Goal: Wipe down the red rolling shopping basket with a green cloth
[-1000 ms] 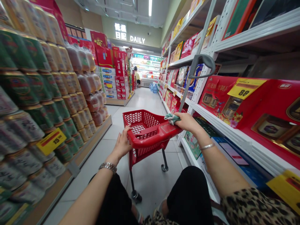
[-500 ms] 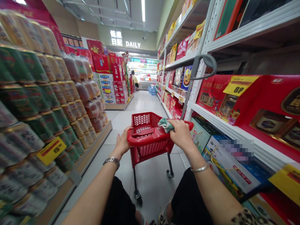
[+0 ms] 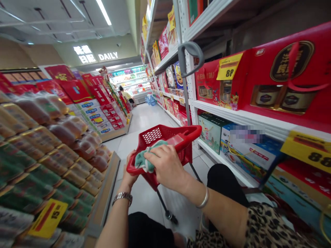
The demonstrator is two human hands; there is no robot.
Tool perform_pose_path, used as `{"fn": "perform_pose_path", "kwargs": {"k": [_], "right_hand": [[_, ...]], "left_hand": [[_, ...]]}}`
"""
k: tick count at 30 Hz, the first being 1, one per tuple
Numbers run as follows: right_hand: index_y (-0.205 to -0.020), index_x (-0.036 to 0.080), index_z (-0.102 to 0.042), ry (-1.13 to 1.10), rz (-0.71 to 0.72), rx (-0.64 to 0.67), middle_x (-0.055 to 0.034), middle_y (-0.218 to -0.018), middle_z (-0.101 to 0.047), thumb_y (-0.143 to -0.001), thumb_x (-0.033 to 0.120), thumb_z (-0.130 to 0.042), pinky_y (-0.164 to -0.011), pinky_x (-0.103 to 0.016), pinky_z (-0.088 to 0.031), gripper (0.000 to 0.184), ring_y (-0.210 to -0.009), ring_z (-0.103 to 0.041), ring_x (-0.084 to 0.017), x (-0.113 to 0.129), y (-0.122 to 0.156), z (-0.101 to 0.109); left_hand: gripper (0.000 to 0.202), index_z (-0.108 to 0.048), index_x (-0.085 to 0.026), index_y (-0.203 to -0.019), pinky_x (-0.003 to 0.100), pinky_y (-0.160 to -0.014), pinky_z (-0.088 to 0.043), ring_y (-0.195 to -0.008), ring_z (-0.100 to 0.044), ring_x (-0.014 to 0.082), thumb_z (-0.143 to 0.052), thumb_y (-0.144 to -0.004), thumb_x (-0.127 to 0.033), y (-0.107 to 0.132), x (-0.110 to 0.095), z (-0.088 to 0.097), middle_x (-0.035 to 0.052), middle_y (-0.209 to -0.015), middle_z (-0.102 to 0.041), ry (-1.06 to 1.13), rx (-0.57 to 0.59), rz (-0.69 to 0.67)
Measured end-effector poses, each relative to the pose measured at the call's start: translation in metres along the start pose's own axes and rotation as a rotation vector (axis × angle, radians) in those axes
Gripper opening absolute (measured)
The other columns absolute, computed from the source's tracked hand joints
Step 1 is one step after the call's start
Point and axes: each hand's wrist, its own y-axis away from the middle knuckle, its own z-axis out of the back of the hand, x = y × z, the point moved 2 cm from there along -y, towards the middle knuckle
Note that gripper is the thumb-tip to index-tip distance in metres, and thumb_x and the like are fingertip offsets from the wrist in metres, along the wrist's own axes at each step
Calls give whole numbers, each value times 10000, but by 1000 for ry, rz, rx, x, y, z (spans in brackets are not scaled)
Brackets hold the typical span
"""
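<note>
Right hand (image 3: 168, 168) clenched over a bunched green-and-white cloth (image 3: 144, 160), holding it against the rim of a red shopping trolley (image 3: 186, 132). Left hand (image 3: 128, 174) just below, curled around that rim, its fingers partly hidden behind the cloth. Beside the trolley, white shelves (image 3: 224, 164) of boxed gift sets on the right, stacked cans (image 3: 38, 179) on the left.

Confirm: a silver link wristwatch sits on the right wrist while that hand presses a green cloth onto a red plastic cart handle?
No: the head view shows the silver link wristwatch on the left wrist. The right hand presses the green cloth onto the red cart handle.
</note>
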Motion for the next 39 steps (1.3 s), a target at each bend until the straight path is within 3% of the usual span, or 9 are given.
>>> {"fn": "perform_pose_path", "kwargs": {"k": [5,10,17,21,26,32,39], "right_hand": [[-1315,237,-669,27,-101,-122,-78,-1301,-697,-920,76,-526,-991,-420,-350,450,-1175,-552,-251,-22,15,12],[-1304,234,-696,67,-286,-211,-87,-1343,-689,-903,38,-479,-1032,-415,-352,496,-1234,-556,-250,-62,22,34],[-1277,218,-705,128,-445,-159,-87,-1335,-705,-856,44,-498,-1076,-399,-378,501,-1244,-584,-254,-124,17,62],[-1199,198,-736,115,-425,-63,-87,-1232,-748,-818,52,-535,-1081,-392,-395,454,-1185,-620,-259,-139,10,70],[-1191,196,-740,42,-312,-135,-87,-1216,-753,-762,16,-508,-1110,-425,-397,520,-1168,-631,-251,-131,16,61],[-1267,225,-709,-62,-60,-309,-79,-1274,-727,-765,24,-488,-1190,-501,-350,584,-1250,-603,-234,-96,35,25],[-1205,222,-718,26,297,-400,-68,-1231,-745,-965,130,-522,-1215,-456,-328,323,-1235,-594,-204,-36,28,-18]], "left_hand": [[782,-442,-272,-1342,607,-1071,-515,-1208,-644,344,-780,-652,-416,-3,-2,-2,128,-1360,-603,258,0,77],[787,-457,-249,-1349,597,-1090,-509,-1280,-602,360,-802,-651,-362,-6,6,0,157,-1407,-555,199,-28,82],[801,-460,-241,-1373,595,-1109,-493,-1318,-584,367,-812,-664,-360,-8,11,2,167,-1441,-533,157,19,81],[817,-422,-237,-1411,599,-1097,-500,-1328,-584,367,-799,-702,-386,-8,13,-1,187,-1474,-505,162,38,103],[798,-411,-240,-1415,566,-1030,-558,-1244,-642,334,-786,-722,-363,-8,14,-2,169,-1388,-570,162,31,81],[822,-421,-271,-1404,566,-1018,-564,-1201,-656,325,-813,-683,-304,-10,5,-1,130,-1320,-617,159,19,95],[810,-567,-225,-1242,549,-1135,-453,-1224,-623,355,-870,-527,-453,-13,-14,-4,118,-1244,-680,366,-69,232]]}}
